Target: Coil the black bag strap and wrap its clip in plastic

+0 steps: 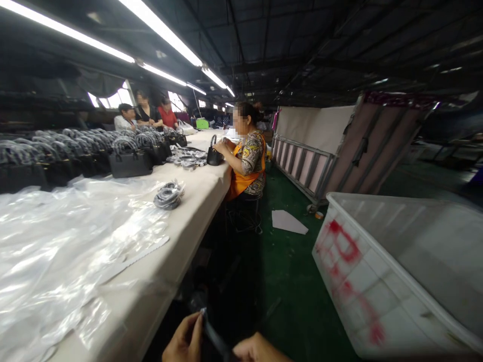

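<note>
My left hand (pixel 184 338), at the bottom edge beside the long table, pinches one end of a dark strap (pixel 216 339) with a shiny clear wrapping near its tip. To the right, my right hand (pixel 258 348) closes on the strap's lower part; its fingers are partly cut off by the frame edge. Both hands are over the dark gap and green floor, off the table. On the table (pixel 196 213) nearest them lie clear plastic sheets (pixel 75 241) and a coiled bundle of wrapped straps (pixel 168 195).
Rows of black handbags (pixel 130 162) with wrapped handles fill the table's left side. A person in an orange apron (pixel 241 171) sits at its right edge, holding a small bag. A white bin (pixel 362 271) stands right, a metal-framed cart (pixel 309 161) behind it.
</note>
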`<state>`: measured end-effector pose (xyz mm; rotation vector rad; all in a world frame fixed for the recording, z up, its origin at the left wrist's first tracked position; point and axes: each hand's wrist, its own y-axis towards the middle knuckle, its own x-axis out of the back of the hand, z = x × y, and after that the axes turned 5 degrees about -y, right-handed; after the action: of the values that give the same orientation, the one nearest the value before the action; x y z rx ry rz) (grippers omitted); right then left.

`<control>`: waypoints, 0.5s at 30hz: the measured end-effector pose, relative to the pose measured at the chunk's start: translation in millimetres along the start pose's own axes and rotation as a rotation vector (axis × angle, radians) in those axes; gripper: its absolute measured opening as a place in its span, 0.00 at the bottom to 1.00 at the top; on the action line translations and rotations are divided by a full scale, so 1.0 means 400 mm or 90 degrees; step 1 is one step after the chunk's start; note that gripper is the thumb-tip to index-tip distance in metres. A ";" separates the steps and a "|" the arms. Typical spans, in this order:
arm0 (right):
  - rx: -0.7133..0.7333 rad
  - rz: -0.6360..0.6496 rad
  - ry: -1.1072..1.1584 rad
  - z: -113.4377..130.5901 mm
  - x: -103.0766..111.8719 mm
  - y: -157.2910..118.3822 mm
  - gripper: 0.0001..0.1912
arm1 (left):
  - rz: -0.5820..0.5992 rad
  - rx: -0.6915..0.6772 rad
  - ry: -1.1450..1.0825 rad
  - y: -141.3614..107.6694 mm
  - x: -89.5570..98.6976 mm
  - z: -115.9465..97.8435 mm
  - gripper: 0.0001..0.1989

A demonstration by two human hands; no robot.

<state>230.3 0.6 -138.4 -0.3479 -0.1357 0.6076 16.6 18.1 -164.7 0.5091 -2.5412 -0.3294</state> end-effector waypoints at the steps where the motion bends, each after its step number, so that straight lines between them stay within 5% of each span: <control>1: -0.007 -0.019 0.013 0.015 -0.011 0.000 0.14 | 0.014 -0.050 -0.018 -0.004 0.000 -0.014 0.23; 3: 0.009 -0.026 0.073 0.049 -0.031 0.013 0.12 | 0.058 -0.110 -0.043 -0.015 -0.004 -0.044 0.21; 10: -0.019 -0.141 0.100 0.057 -0.042 0.072 0.10 | 0.086 -0.080 -0.023 -0.037 -0.015 -0.057 0.14; 15: 0.031 -0.260 0.011 0.042 -0.070 0.056 0.04 | 0.106 -0.256 0.034 -0.045 -0.004 -0.049 0.09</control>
<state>191.8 6.3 -131.5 -0.2673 -0.1693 0.2033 33.5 0.1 -154.9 0.1491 -2.3581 -0.7312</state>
